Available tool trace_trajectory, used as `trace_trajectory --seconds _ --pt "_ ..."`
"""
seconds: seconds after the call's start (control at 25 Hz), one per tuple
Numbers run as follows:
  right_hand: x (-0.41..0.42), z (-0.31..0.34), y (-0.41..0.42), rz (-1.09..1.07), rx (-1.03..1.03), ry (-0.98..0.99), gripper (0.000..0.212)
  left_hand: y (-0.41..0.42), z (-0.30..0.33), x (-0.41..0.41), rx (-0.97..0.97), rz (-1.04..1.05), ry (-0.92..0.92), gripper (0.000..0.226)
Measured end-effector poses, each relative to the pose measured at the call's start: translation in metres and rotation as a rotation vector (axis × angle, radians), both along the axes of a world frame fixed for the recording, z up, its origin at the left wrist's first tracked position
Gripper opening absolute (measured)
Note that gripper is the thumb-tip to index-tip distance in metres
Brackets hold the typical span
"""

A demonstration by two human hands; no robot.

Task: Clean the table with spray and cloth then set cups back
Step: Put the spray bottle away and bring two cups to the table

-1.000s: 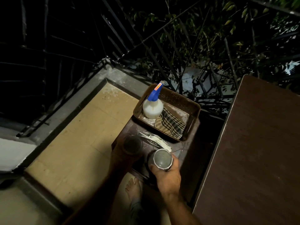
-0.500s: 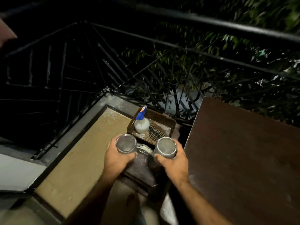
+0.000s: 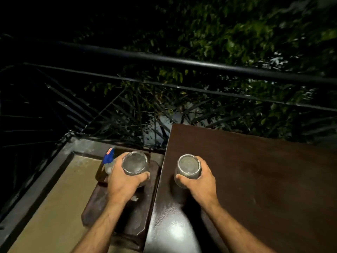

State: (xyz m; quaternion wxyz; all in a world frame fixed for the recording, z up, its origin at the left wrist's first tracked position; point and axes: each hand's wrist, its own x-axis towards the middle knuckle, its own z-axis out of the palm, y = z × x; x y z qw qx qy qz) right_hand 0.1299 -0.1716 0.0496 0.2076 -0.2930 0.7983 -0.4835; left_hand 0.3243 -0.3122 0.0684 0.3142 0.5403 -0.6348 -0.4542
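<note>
Two clear glass cups, one per hand: the left hand (image 3: 122,181) grips the left cup (image 3: 135,164) with fingers and thumb wrapped round its side, held above the small dark stool (image 3: 131,216) beside the counter (image 3: 255,179); the right hand (image 3: 201,181) grips the right cup (image 3: 188,167) the same way, over the near left part of the dark brown counter, though contact with its surface cannot be told. Spray bottle (image 3: 108,159), blue trigger head, stands on the stool just left of the left hand, partly hidden by it. Black metal railing (image 3: 182,61) and green foliage (image 3: 218,42) behind.
</note>
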Motion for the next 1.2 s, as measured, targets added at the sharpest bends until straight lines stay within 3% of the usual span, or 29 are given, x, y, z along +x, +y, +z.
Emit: trace_trajectory --seconds 0.32,0.56,0.84,1.04,1.2 --pt "-0.059 -0.004 0.049 -0.211 -0.04 -0.01 0.081 0.038 -0.005 -0.091 0.037 -0.209 -0.056 0.093" --pt "-0.137 -0.007 0.132 -0.26 -0.036 -0.03 0.072 0.108 -0.004 -0.153 0.047 -0.213 -0.085 0.081" --pt "-0.241 -0.029 0.235 -0.31 0.044 -0.028 0.078 0.186 -0.022 -0.238 0.114 -0.217 -0.11 0.077" --pt "-0.291 -0.042 0.276 -0.388 0.085 -0.037 0.068 0.211 -0.039 -0.286 0.133 -0.259 -0.159 0.079" --pt "-0.313 -0.058 0.288 -0.42 0.119 -0.066 0.074 0.212 -0.049 -0.314 0.116 -0.299 -0.197 0.078"
